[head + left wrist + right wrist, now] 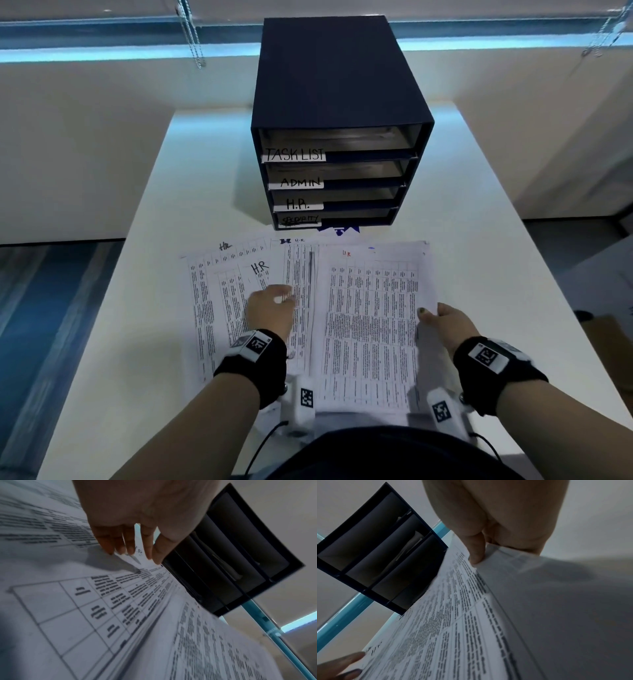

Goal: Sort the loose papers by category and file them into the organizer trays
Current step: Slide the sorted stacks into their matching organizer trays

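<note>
A black organizer point(339, 85) stands at the table's far side, its four trays labelled TASK LIST, ADMIN, H.R. and SECURITY. Before it lie several printed sheets point(219, 308) fanned out, some marked H.R. My left hand point(274, 305) is on the middle of the spread, and the left wrist view shows that hand point(132, 547) touching a sheet point(85, 615) with its fingertips only. My right hand point(442, 318) pinches the right edge of the large right sheet point(370, 325), thumb on top. In the right wrist view this hand point(481, 557) holds that edge lifted off the table.
The white table point(496, 240) has bare surface to the left and right of the papers. A small blue-marked paper point(339, 230) pokes out under the organizer's front. The organizer point(240, 561) shows dark tray openings. Window blinds and cords hang behind.
</note>
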